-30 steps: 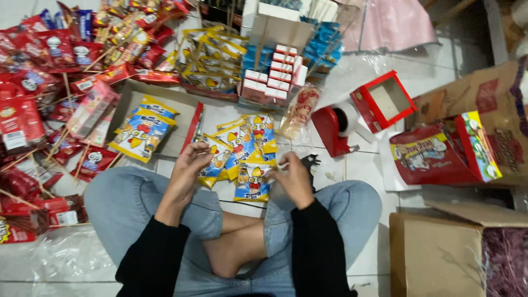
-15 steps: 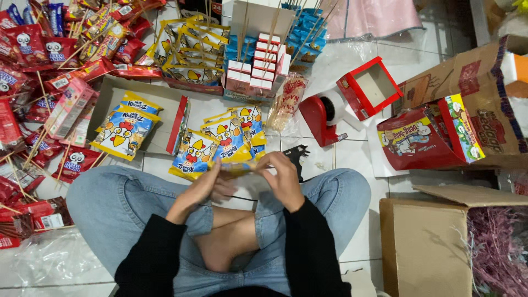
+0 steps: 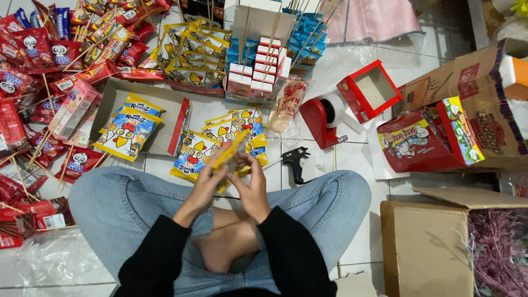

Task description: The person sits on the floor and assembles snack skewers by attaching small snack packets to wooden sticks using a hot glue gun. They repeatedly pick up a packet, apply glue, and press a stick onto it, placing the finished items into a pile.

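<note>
I sit cross-legged on a white tiled floor. Both my hands are raised over my lap and hold one yellow snack packet (image 3: 231, 151) seen edge-on. My left hand (image 3: 208, 179) grips its lower left side. My right hand (image 3: 252, 184) closes on its right side. Just beyond the hands lie several more yellow snack packets (image 3: 193, 155) with a chicken picture, spread on the floor. A black glue gun (image 3: 296, 160) lies to the right of my right hand.
An open cardboard box (image 3: 118, 93) holds more yellow packets (image 3: 127, 129). Red snack packets on sticks (image 3: 33, 66) pile at the left. A red tape dispenser (image 3: 324, 118), a red carton (image 3: 369, 91), a snack carton (image 3: 418, 140) and a brown box (image 3: 426, 247) stand right. Stick-mounted small boxes (image 3: 258, 71) stand ahead.
My hands lifted a yellow packet off the floor pile and drew it back toward my lap. They now hold it together, closer to my body.
</note>
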